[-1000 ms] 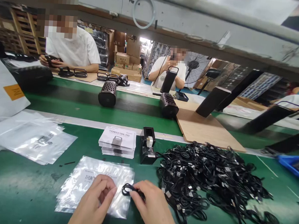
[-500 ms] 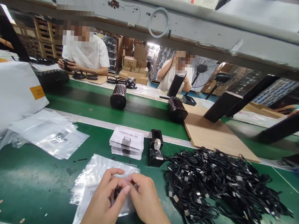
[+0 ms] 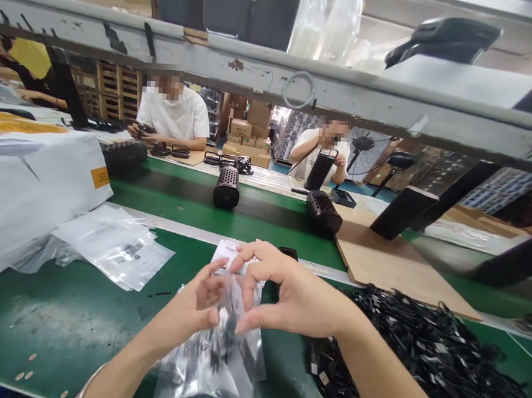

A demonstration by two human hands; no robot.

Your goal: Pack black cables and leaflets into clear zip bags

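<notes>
A clear plastic bag (image 3: 213, 364) with dark print hangs raised in front of me. My left hand (image 3: 199, 300) grips its upper edge from the left, fingers curled. From the right, my right hand (image 3: 281, 284) has its bent fingers on the same top edge. Something dark shows blurred through the film; I cannot make out what it is. Just behind my hands, a stack of printed white booklets (image 3: 222, 253) is mostly covered. A black tape dispenser (image 3: 288, 252) is largely hidden by my right hand. To the right lies a pile of black cables (image 3: 418, 358).
More printed plastic bags (image 3: 128, 247) lie at left beside a large white sack (image 3: 36, 191). Perforated dark speakers (image 3: 227, 187) stand on the green belt (image 3: 180, 197). A wooden board (image 3: 406, 267) lies at right. Two people work across the belt, under a grey shelf beam (image 3: 202, 60).
My hands have risen from the bags on the table, lifting the plastic bag upright between them. My right hand now covers much of the booklets and dispenser. The view has tilted upward.
</notes>
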